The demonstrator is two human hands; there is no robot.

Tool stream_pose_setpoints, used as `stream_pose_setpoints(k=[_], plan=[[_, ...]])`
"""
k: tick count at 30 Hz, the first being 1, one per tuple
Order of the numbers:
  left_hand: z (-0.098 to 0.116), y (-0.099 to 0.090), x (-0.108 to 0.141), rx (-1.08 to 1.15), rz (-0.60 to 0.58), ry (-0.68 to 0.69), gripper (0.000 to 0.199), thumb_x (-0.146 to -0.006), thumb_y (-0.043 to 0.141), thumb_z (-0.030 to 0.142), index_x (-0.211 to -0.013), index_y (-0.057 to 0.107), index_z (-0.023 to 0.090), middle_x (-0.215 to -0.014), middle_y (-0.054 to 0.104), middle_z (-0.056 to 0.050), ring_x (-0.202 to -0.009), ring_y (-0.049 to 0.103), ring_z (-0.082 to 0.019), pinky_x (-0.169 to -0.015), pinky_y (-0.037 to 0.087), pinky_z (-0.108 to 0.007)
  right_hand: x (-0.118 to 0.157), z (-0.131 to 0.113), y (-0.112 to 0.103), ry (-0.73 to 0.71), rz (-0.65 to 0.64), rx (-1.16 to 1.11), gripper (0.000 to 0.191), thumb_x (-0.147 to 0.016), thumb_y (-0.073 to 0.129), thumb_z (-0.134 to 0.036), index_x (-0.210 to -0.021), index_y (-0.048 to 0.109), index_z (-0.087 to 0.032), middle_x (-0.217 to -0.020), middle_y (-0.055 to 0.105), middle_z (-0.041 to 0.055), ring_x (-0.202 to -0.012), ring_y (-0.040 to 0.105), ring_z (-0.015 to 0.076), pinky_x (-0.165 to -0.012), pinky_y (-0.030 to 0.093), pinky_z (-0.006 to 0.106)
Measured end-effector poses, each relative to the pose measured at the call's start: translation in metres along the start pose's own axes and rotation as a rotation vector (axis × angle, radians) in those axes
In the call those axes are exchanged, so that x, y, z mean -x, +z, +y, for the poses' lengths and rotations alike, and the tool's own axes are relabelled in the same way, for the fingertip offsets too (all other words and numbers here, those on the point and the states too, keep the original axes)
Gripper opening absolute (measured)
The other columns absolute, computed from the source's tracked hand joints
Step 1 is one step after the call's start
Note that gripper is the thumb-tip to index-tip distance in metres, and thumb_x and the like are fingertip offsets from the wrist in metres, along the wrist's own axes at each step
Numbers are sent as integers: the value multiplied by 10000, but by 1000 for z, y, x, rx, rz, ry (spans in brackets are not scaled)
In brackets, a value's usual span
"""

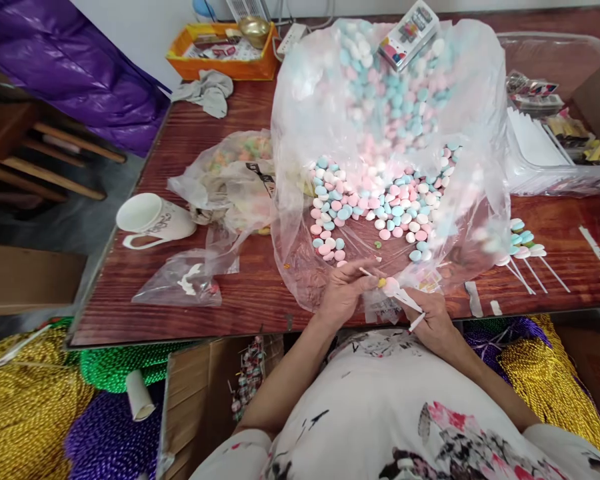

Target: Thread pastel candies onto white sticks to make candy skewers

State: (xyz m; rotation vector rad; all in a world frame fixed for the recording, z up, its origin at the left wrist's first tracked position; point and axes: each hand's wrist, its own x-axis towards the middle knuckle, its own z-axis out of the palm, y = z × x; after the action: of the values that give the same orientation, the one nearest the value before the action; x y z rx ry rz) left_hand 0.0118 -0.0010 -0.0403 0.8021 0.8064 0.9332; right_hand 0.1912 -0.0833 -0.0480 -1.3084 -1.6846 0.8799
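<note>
R hand (433, 320): grip closed on white strip (409, 300). L hand (347, 291): grip pinched on white stick (365, 271). Btwn the 2, above surface (255, 287) edge: pink candy (391, 287), rounded, pale, by yellow piece (381, 283). Step (prob.): working candy at stick; next move seemingly needs steady alignment. Beyond: clear bag (295, 87) w/ pastel candies (390, 208).

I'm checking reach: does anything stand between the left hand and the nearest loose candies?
Nothing visible stands between the left hand and the nearest candies; the cloudy plastic bag covers many farther back.
</note>
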Motion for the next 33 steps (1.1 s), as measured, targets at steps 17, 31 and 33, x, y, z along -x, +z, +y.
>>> stream_pose_setpoints(k=[17,31,33], plan=[[47,-57,-13,-1180,195,489,215,-866,643,321,-1010,749,202,-996,725,-95,-947,625,-230,-900,491,-393,1,12,-19,70,300,31,355,-939,563,-262,-596,486,-208,-558,467,-21,-540,428,131,-547,366,284],[60,-99,-36,-1809,-99,329,290,-958,456,281,-1077,706,196,-926,556,-95,-894,513,-233,-852,454,-382,10,22,-10,19,225,49,327,-950,532,-233,-627,486,-211,-572,446,-31,-526,403,127,-519,337,272],[60,-97,-36,-1807,-109,315,294,-958,457,285,-1108,691,191,-943,557,-103,-910,512,-242,-859,455,-390,9,21,-10,25,235,43,327,-949,542,-236,-628,488,-211,-569,439,-32,-523,396,128,-513,327,273]])
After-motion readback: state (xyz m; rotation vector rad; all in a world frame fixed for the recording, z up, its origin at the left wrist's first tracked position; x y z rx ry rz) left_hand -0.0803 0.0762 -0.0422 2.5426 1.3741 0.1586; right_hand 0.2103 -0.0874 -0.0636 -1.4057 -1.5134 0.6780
